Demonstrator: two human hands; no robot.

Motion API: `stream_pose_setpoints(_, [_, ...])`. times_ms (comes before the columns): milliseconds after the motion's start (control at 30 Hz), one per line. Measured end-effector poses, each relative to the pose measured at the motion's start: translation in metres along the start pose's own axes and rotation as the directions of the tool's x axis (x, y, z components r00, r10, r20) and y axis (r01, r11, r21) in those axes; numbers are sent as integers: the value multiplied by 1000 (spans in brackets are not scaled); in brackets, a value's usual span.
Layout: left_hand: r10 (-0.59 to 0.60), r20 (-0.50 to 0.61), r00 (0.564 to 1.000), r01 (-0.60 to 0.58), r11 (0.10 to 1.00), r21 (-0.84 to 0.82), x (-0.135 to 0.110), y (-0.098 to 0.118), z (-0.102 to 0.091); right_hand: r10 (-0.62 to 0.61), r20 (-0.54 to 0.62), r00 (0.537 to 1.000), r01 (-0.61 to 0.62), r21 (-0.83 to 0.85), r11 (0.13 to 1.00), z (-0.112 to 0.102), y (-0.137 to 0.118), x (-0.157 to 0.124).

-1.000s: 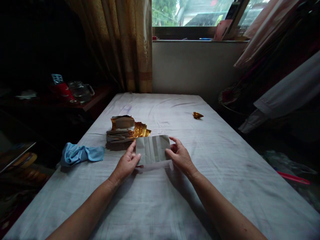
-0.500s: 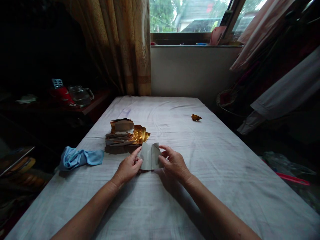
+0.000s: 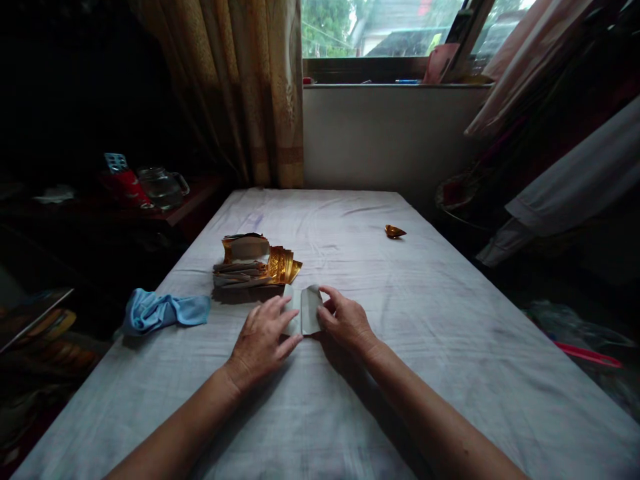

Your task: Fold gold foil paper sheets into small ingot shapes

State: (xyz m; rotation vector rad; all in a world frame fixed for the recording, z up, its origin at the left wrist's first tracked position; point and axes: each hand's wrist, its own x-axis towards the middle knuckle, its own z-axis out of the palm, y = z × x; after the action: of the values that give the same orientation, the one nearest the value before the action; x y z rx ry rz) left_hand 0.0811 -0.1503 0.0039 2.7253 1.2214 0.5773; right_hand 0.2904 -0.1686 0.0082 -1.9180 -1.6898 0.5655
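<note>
A small sheet of folded paper (image 3: 311,311), pale grey on the side facing me, stands creased down its middle on the cloth. My right hand (image 3: 346,320) pinches its right edge between thumb and fingers. Over the left half lies my left hand (image 3: 267,333), fingers spread and touching the paper, partly covering it. Just beyond is a stack of gold foil papers (image 3: 247,267) with grey backs, some folded. Farther off to the right sits a folded gold paper piece (image 3: 395,231), pointed at one end.
A blue cloth (image 3: 165,311) lies at the left edge of the white-covered table (image 3: 450,373). On a dark side table stand a glass jug (image 3: 163,189) and a red container (image 3: 131,188). Clothes (image 3: 575,173) hang at the right; a curtain (image 3: 250,100) hangs behind.
My left hand has shifted from gripping the paper's left edge to lying across its left half with fingers spread. My right hand keeps its pinch. The view has tilted slightly.
</note>
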Motion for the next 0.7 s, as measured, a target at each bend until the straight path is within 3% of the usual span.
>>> stream_pose_setpoints(100, [75,43,996,-77,996,49,-1,11,6,-6,-23,1000,7,38,999,3,3,2])
stream_pose_setpoints(267, [68,5,998,-68,990,122,8,21,7,-35,-47,998,41,132,990,2,10,4])
stream_pose_setpoints(467, [50,104,993,-71,976,208,20,31,9,-33,-79,996,50,219,974,1,20,6])
stream_pose_setpoints(700, [125,155,980,-166,943,290,24,28,14,7,-73,997,22,384,923,4,31,7])
